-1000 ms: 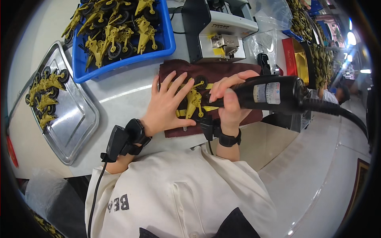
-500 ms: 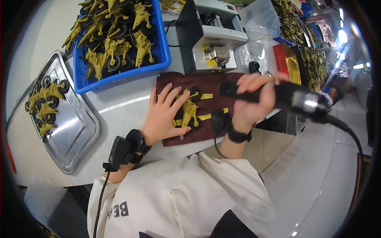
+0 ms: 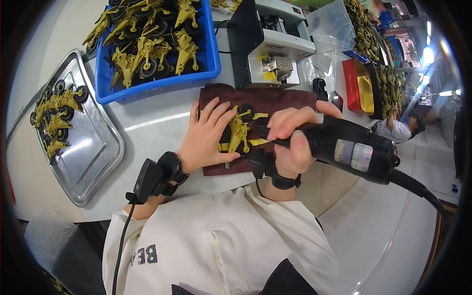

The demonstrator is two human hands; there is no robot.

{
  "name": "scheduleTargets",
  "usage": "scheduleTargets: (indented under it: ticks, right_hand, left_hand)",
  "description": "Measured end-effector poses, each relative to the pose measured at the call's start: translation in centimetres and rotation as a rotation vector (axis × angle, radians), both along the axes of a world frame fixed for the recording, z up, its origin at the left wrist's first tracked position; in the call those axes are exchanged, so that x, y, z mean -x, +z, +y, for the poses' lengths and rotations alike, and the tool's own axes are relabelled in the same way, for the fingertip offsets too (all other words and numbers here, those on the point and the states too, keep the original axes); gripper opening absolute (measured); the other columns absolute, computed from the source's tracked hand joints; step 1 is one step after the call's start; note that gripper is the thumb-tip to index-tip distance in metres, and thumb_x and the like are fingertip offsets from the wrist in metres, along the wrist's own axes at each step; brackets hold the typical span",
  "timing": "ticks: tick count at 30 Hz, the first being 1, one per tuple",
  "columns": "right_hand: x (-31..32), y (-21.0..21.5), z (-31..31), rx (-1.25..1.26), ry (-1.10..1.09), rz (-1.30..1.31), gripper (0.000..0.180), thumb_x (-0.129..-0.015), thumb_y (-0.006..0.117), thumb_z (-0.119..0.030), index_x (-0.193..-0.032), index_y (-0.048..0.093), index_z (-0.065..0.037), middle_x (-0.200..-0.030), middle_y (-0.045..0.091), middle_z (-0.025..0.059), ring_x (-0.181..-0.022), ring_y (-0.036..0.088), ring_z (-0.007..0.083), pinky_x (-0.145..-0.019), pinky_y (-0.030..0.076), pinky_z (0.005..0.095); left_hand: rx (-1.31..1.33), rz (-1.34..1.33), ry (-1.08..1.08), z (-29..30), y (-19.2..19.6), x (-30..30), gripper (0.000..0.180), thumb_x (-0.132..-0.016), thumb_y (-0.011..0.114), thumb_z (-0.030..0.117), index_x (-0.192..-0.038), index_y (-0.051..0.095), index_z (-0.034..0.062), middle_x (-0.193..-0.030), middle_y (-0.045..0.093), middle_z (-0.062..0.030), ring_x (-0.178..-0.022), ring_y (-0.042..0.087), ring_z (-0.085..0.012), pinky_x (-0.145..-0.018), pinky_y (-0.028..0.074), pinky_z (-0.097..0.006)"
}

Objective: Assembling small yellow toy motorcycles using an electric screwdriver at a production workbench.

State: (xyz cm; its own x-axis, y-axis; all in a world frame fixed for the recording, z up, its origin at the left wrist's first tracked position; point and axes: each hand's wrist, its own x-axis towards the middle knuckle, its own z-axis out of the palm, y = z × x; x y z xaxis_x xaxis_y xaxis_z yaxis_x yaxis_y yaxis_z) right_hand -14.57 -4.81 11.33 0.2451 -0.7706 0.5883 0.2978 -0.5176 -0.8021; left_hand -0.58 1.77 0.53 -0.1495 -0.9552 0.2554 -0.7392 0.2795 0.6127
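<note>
A yellow toy motorcycle with black wheels lies on a dark red cloth. My left hand rests beside it, fingers spread out. Its fingertips are at the toy's left side and the thumb is by the lower wheel. In my right hand is a black corded handheld power tool, its front end pointing left towards the toy. That tip is close to the toy's right side; whether it touches I cannot tell. Yellow strips lie under and beside the toy on the cloth.
A blue bin heaped with similar toys stands at the back left. On the far left a metal tray holds several more. Behind the cloth stands a grey machine. A red and gold box is at the right.
My right hand has brought the power tool left and lower, nearer the toy. My left hand stays by the toy with its fingers spread. The whole view has shifted slightly.
</note>
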Motion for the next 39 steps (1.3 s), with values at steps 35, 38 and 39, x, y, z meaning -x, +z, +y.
scheduleTargets:
  ticks: [35,38,39]
  right_hand:
    - [1.4,-1.2,0.0,-0.262,-0.108,-0.077,0.053,-0.078,0.061,-0.003,-0.123,0.033,0.003,-0.065,0.051,0.0076,-0.050,0.051,0.0158,-0.052,0.047,0.0299]
    - [1.1,-1.5,1.5,-0.111,-0.144,-0.191,0.060,-0.078,0.061,-0.003,-0.128,0.028,0.000,-0.065,0.051,0.0082,-0.049,0.050,0.0181,-0.052,0.047,0.0309]
    - [1.0,-1.5,1.4,-0.112,-0.151,-0.191,0.060,-0.078,0.061,-0.003,-0.128,0.028,0.000,-0.065,0.051,0.0082,-0.049,0.050,0.0181,-0.052,0.047,0.0309]
  left_hand:
    - [0.014,0.013,0.000,0.2,-0.1,0.1,0.088,-0.059,0.075,0.047,-0.131,0.042,0.0094,-0.132,0.042,-0.0138,-0.130,0.030,-0.0353,-0.106,0.017,-0.059]
    - [0.020,0.011,-0.002,0.1,-0.1,-0.1,0.088,-0.059,0.075,0.047,-0.131,0.042,0.0092,-0.132,0.042,-0.0139,-0.130,0.030,-0.0352,-0.106,0.017,-0.059]
    - [0.024,0.009,0.001,0.1,-0.2,-0.1,0.088,-0.060,0.075,0.047,-0.131,0.042,0.0090,-0.132,0.041,-0.0139,-0.130,0.030,-0.0352,-0.106,0.017,-0.059]
